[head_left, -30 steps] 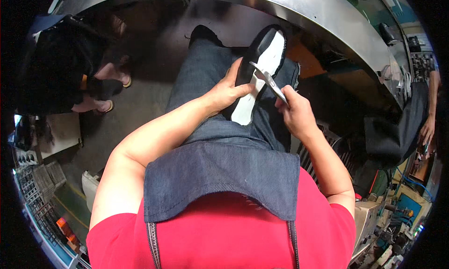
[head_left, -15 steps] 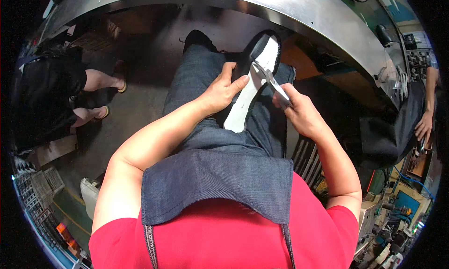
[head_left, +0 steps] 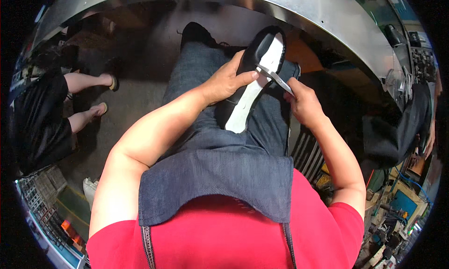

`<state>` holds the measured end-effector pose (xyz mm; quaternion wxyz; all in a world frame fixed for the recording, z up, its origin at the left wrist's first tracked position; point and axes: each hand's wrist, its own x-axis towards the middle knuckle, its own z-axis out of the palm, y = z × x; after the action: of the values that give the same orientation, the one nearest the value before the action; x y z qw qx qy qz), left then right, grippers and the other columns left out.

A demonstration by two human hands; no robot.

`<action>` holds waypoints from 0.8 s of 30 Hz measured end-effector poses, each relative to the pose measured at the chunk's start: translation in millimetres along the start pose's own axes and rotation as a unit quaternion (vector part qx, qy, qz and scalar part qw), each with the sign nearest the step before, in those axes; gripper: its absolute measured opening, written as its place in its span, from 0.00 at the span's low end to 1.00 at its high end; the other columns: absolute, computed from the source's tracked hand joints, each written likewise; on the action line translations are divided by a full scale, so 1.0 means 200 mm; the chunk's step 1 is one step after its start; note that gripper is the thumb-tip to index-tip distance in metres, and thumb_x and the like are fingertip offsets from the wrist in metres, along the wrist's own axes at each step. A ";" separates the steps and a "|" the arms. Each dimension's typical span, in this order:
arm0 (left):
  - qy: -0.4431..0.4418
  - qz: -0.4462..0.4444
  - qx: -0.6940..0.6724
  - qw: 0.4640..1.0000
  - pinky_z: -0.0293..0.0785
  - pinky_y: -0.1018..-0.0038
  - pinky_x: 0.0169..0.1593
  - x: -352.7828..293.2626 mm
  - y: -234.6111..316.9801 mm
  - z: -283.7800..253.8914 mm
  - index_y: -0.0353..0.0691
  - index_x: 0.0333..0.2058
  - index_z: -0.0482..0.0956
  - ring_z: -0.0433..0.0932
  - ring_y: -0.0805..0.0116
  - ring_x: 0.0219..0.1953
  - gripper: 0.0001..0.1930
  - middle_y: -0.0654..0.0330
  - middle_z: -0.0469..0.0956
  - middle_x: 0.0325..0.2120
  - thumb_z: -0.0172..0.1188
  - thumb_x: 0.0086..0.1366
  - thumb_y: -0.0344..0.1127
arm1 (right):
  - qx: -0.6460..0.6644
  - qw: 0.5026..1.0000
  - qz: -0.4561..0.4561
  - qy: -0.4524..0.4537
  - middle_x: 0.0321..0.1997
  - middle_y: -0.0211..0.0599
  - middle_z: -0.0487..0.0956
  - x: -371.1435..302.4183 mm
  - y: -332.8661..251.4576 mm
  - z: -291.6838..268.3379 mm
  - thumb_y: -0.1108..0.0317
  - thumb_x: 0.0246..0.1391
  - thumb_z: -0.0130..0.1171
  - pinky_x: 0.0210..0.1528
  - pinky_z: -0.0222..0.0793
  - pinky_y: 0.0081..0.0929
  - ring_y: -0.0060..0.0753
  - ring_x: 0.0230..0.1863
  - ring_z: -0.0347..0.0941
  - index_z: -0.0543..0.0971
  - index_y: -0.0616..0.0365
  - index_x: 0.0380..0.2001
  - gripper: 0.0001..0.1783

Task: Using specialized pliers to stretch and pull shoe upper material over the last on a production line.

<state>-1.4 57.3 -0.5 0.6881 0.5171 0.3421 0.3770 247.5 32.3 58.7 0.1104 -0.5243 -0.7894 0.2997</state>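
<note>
A black shoe upper (head_left: 255, 48) on its last lies bottom side up across my lap, its rounded toe pointing away. Down its underside runs a long white insole (head_left: 241, 111). My left hand (head_left: 225, 84) grips the shoe's left side, the thumb pressed on the edge of the white strip. In my right hand (head_left: 305, 103) I hold metal pincers (head_left: 279, 81), whose jaws rest at the upper's edge near the middle of the insole, close to my left thumb. Whether the jaws are pinching the material is too small to tell.
A metal worktable (head_left: 299, 6) curves across the far side, above my knees. To the left stands another person (head_left: 44, 114) in dark clothes and sandals. Dark cloth (head_left: 390, 140) hangs at the right, above cluttered tools and machine parts (head_left: 388, 231).
The pincers have turned flatter, and my right hand has moved slightly to the right. My left hand and the shoe have shifted a little. The person at left has changed leg position.
</note>
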 end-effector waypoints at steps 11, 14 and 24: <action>-0.018 -0.034 -0.032 0.999 0.54 0.69 0.66 0.00 0.02 0.03 0.39 0.67 0.52 0.58 0.63 0.64 0.36 0.52 0.62 0.61 0.53 0.69 0.52 | 0.050 0.997 -0.048 0.018 0.29 0.51 0.74 -0.09 0.04 0.08 0.82 0.45 0.50 0.36 0.69 0.42 0.57 0.35 0.74 0.70 0.61 0.28 0.06; -0.020 -0.065 -0.076 0.995 0.59 0.70 0.62 0.02 0.02 0.04 0.40 0.65 0.57 0.64 0.65 0.59 0.32 0.54 0.66 0.57 0.55 0.68 0.48 | 0.134 0.991 -0.004 0.022 0.30 0.51 0.76 -0.19 0.01 0.05 0.84 0.44 0.48 0.39 0.71 0.38 0.54 0.36 0.76 0.72 0.62 0.31 0.10; 0.068 -0.065 0.033 0.995 0.65 0.73 0.55 0.06 0.06 0.10 0.36 0.60 0.61 0.69 0.69 0.50 0.31 0.57 0.71 0.49 0.61 0.62 0.42 | 0.204 0.974 0.044 0.090 0.28 0.33 0.75 -0.16 -0.19 0.07 0.89 0.49 0.41 0.34 0.68 0.21 0.23 0.29 0.70 0.67 0.59 0.31 0.12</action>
<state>19.4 60.5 15.5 0.6688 0.4895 0.4329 0.3545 225.2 -11.8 75.4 0.2720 -0.5494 -0.6751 0.4105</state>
